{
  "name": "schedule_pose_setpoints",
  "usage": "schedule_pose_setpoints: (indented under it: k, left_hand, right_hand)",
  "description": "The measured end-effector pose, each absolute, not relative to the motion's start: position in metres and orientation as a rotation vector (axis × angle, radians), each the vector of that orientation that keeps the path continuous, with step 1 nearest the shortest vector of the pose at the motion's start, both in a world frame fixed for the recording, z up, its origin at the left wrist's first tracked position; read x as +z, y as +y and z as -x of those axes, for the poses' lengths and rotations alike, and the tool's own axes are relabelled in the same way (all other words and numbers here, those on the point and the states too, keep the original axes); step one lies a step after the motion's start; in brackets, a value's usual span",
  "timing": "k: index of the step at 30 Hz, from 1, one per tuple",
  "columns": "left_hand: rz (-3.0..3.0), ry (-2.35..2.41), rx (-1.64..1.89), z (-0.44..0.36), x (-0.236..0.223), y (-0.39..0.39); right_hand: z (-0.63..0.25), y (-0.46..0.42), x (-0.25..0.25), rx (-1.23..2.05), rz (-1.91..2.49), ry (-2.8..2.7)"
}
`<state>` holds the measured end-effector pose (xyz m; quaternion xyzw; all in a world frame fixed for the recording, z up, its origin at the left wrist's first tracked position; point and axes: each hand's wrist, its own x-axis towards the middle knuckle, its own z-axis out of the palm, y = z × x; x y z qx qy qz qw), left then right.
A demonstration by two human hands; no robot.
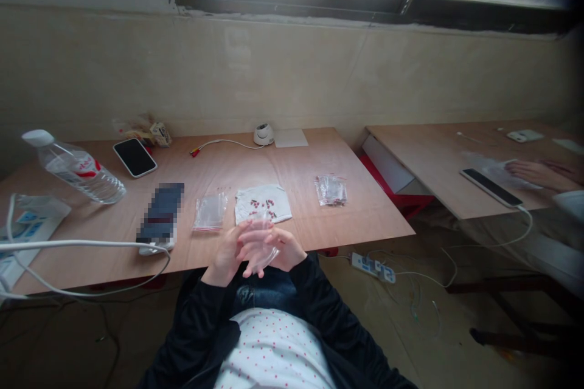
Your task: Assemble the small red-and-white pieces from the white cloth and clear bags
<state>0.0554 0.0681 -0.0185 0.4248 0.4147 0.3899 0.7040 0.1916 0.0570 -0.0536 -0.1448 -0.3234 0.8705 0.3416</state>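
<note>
A small clear plastic bag (264, 253) is held between my two hands, just over the table's front edge. My left hand (227, 257) is closed on its left side, fingers partly behind the film. On the other side, my right hand (288, 249) grips the bag with its fingertips. What the bag holds, if anything, I cannot make out. Right beyond my hands lies a white cloth (244, 197) with several tiny dark red pieces (262, 205) scattered on it. To its left is a stack of flat clear bags (210, 213); to its right, a pile of filled bags (331, 189).
A tilted water bottle (84, 170), a phone (135, 158) and a blurred-out phone (160, 219) with a white cable (82, 244) are on the left. A small dome camera (263, 134) stands at the back. At the right table, another person's hands (541, 173) rest near a phone (490, 187).
</note>
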Motion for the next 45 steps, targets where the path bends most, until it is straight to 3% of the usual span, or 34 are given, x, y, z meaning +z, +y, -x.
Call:
schedule_pose_setpoints:
  k: [5,16,22,28,45]
  left_hand:
    - [-0.865,1.022,0.9,-0.052,-0.019,0.068]
    - [-0.688,1.02,1.295,-0.052,-0.017,0.069]
    - [-0.765,1.035,1.251,-0.051,-0.014,0.068]
    - [-1.074,1.056,0.934,-0.05,-0.011,0.065]
    - [-1.332,1.18,0.992,-0.049,-0.013,0.062]
  right_hand:
    - [-0.188,0.051,-0.063,2.213,0.547,-0.87]
    - [-0.184,0.03,-0.054,1.559,1.04,-0.921]
    - [-0.183,0.027,-0.051,1.281,1.125,-0.952]
    - [-0.194,0.03,-0.05,0.976,1.229,-0.845]
    - [-0.205,0.029,-0.042,1.026,1.14,-0.91]
